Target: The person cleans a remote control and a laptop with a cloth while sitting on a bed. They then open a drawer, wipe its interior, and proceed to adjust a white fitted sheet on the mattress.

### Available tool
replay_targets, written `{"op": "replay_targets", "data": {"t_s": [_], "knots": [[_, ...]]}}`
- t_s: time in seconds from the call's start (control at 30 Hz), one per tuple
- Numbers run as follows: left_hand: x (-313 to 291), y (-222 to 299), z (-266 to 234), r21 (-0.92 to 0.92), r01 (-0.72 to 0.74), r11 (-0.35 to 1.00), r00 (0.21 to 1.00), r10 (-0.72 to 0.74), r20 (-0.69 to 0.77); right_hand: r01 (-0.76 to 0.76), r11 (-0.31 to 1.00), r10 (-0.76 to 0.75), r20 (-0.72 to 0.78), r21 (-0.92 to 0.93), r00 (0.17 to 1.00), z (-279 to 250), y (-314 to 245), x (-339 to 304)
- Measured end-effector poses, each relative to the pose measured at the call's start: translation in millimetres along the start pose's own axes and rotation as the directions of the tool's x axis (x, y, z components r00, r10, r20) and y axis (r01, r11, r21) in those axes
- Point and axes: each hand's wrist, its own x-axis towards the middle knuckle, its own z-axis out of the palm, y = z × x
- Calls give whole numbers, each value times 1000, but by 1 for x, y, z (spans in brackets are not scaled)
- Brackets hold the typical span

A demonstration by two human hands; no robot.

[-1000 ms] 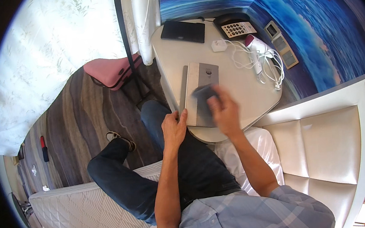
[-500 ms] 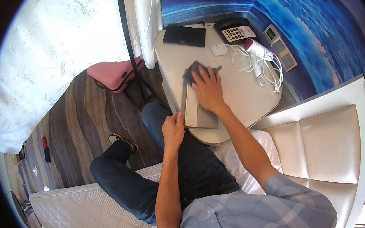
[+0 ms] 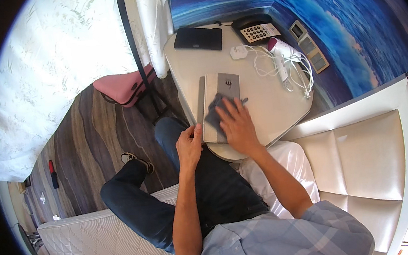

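A flat grey folder-like case (image 3: 223, 85) lies on the round white table (image 3: 270, 106). My right hand (image 3: 235, 124) presses a dark grey cloth (image 3: 213, 111) flat onto the case, fingers spread over it. My left hand (image 3: 189, 146) holds the case's near left edge at the table rim, with the thumb on top. I sit on a bed, my legs in dark jeans under the table edge.
On the far side of the table lie a black flat wallet-like case (image 3: 198, 38), a desk phone (image 3: 257, 32), a white charger (image 3: 238, 52) and white cables (image 3: 281, 63). A pink suitcase (image 3: 124, 86) stands on the wooden floor by the curtain. A white padded headboard (image 3: 363, 151) is at my right.
My right hand slid the cloth from the case's near part up to its far end, then back toward me. My left hand stayed at the near edge.
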Motion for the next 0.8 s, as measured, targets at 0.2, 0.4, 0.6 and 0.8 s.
{"op": "replay_targets", "data": {"t_s": [0.2, 0.4, 0.6, 0.8], "knots": [[7, -10, 15, 294, -275, 915, 951, 305, -59, -150, 988, 151, -146, 16, 978, 25, 63, 79], [12, -15, 10, 29, -129, 991, 990, 130, -57, -108, 991, 99, -111, -74, 989, 19, 18, 51], [12, -16, 12, 23, -114, 993, 991, 115, -75, -57, 998, 55, -75, -18, 996, -4, -9, 0], [11, -14, 11, 59, -125, 990, 990, 128, -56, 6, 985, 10, -94, 174, 996, -19, -37, -34]]}}
